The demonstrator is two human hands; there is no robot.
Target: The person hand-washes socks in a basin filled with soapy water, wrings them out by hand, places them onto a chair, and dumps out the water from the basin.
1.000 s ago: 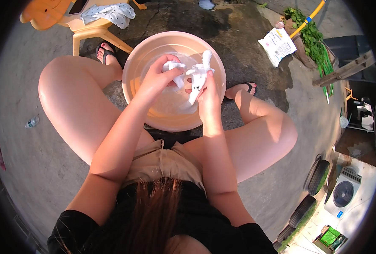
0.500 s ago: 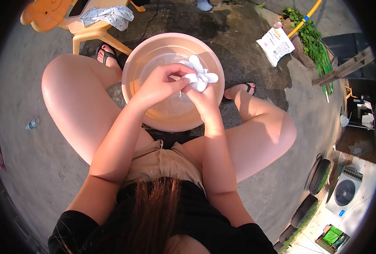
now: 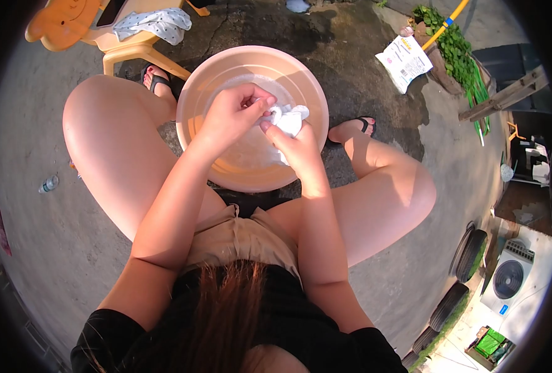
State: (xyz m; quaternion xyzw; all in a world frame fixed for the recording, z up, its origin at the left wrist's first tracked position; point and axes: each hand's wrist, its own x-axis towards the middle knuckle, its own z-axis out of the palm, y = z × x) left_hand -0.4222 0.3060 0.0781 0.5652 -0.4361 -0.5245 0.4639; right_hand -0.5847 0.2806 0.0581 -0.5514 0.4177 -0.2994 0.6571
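A wet white cloth is bunched between my two hands above a round peach-coloured basin. My right hand is wrapped round the cloth from below, its thumb on top. With thumb and fingertips together, my left hand pinches the cloth's left edge. A small end of the cloth hangs below the hands. Sudsy, whitish water lies in the basin beneath them.
A yellow chair with a spotted cloth and a dark phone stands at upper left. A white printed packet lies at upper right, near a yellow hose. My sandalled feet flank the basin. A bottle lies at left.
A second ago, each hand held white cloth, with a gap between them. The hands have come together, and the cloth is now gathered into one bunch.
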